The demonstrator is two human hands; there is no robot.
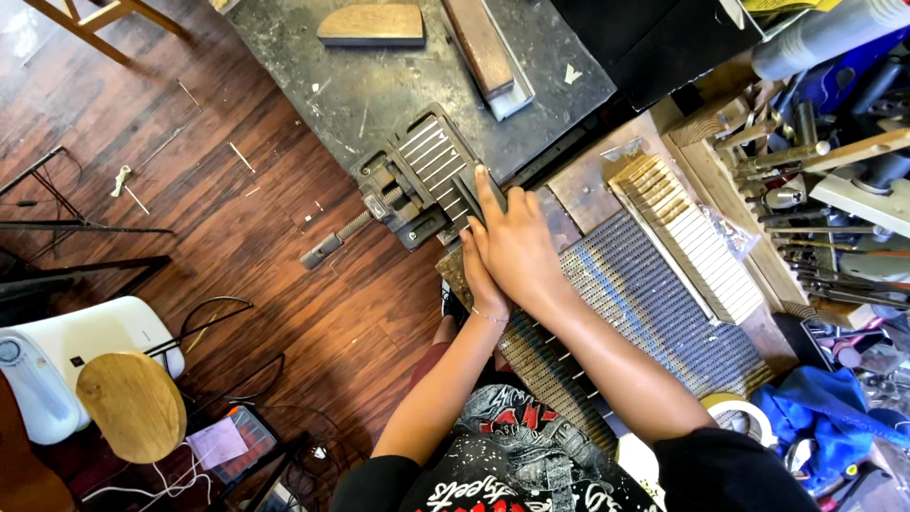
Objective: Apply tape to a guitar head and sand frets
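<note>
Right hand (517,248) flat atop left hand (481,275), fingers extended, clamping nothing (left mostly hidden, grip unclear). Bench vise (417,185) immediately far-left of fingertips; screw axis runs near-left.

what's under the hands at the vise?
The right hand lies over the left hand, fingers on pale slats clamped in the vise. The slats' near ends and any tool are covered.

Single head-worn view, looking steeply down from close above onto the surface (379,85), arms reaching forward, floor (237,237) at left.
</note>
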